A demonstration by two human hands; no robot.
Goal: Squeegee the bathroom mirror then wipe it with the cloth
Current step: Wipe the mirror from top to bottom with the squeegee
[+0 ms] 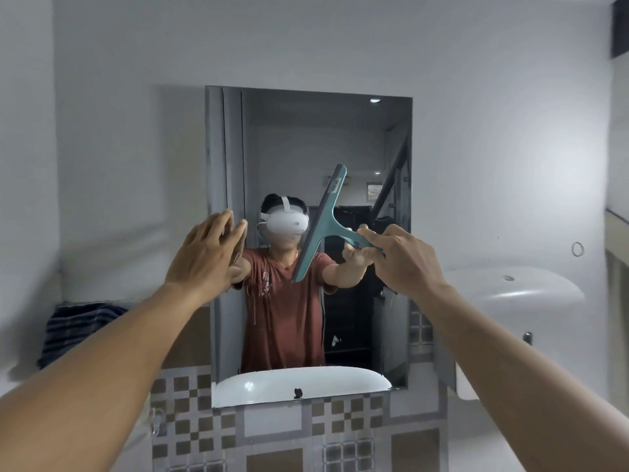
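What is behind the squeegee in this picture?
The mirror is behind the squeegee, which the right hand holds. Its glass shows a reflected person, partly covered by the blade. Whether the blade touches the glass cannot be seen.

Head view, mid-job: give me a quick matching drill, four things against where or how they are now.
Things:
1. squeegee
2. left hand
3. striped cloth
4. mirror

States:
A. lying on the ledge at far left
B. open, flat at the mirror's left edge
C. on the wall, streaked with drips
D. held by its handle, blade tilted

Pairs: 1-D, 2-B, 3-A, 4-C
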